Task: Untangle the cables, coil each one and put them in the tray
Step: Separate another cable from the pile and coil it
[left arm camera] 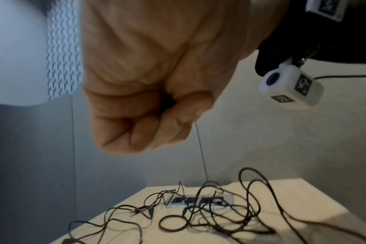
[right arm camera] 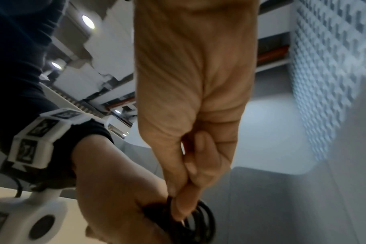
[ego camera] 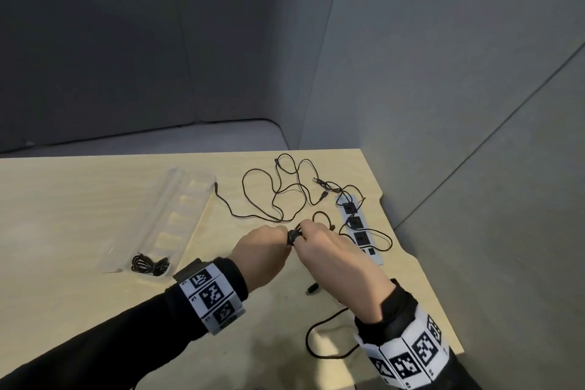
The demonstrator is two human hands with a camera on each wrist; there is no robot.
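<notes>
Over the table's right half, my left hand [ego camera: 272,241] and right hand [ego camera: 311,236] meet on a small black cable coil [ego camera: 292,235]. In the right wrist view my right fingers [right arm camera: 184,204] pinch the coil's loops [right arm camera: 201,221], and my left hand [right arm camera: 115,194] grips the same bundle. In the left wrist view my left hand [left arm camera: 144,118] is a closed fist that hides the cable. A tail with a plug [ego camera: 311,288] lies under my right wrist. Beyond the hands sprawls a tangle of black cables [ego camera: 285,193]. The clear plastic tray [ego camera: 177,199] at left holds one coiled cable [ego camera: 149,264].
A white power strip [ego camera: 357,226] is set into the table near the right edge, with cables draped across it [left arm camera: 198,200]. Grey partition walls close in behind and to the right. The table's right edge [ego camera: 411,260] is notched. A black lead [ego camera: 319,339] loops by my right wrist.
</notes>
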